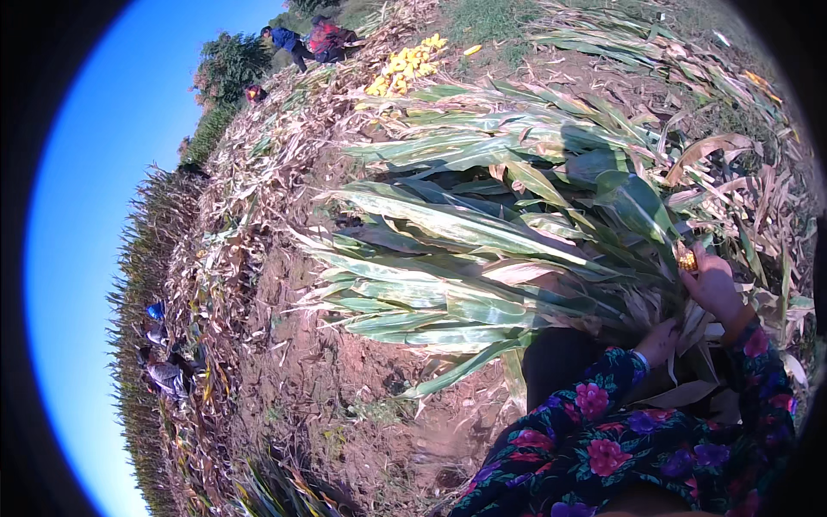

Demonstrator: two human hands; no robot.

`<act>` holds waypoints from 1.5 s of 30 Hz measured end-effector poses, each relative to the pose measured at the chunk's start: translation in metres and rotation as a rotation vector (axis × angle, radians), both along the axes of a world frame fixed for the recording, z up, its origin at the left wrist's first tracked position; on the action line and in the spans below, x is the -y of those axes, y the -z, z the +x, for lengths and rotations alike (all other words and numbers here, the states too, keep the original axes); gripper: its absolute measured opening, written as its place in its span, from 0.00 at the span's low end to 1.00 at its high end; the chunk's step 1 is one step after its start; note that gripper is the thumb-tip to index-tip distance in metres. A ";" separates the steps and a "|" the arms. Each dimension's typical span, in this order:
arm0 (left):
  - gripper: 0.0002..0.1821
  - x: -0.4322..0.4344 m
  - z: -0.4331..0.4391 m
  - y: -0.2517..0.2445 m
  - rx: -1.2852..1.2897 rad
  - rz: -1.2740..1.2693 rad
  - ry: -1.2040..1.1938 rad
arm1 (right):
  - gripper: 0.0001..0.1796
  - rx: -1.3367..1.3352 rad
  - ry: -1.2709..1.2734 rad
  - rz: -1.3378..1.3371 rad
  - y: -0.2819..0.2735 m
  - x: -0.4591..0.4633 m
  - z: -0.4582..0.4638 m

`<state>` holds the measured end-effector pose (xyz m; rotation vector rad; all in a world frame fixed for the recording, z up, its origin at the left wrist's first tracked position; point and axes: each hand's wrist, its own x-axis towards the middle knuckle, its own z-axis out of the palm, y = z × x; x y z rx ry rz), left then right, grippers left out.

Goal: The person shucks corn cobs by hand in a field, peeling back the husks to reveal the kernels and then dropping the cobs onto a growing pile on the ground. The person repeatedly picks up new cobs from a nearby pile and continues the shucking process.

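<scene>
In the head view, my right hand [714, 287] is closed around an ear of corn [687, 260]. Only a short stretch of its yellow kernels shows beside my fingers. My left hand [658, 342] is just below and left of it, gripping pale dry husk [692, 326] at the butt end of the stalks; its fingertips are partly hidden. Under and beyond both hands lies a thick heap of cut corn stalks [465, 258] with long green and browning leaves, which fan out to the left. My dark trouser knee [559, 365] touches the heap's near edge.
A pile of husked yellow corn ears [407, 64] lies past the heap, a single ear [472, 50] beside it. Two people [303, 40] bend at the far top; others [165, 375] are by the standing corn [145, 258]. Dry stalks [258, 161] cover the soil.
</scene>
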<state>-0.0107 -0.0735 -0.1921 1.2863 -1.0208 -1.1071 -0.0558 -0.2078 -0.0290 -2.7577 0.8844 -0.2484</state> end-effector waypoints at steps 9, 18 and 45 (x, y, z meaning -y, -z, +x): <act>0.14 0.009 -0.005 -0.020 0.081 0.180 0.316 | 0.24 0.026 0.229 0.118 -0.019 0.018 -0.023; 0.16 0.002 -0.017 0.037 0.261 -0.027 0.251 | 0.25 0.204 0.267 0.132 -0.008 0.025 -0.042; 0.12 -0.029 0.042 -0.110 0.062 0.021 -0.187 | 0.17 1.682 0.127 1.333 -0.077 0.040 -0.108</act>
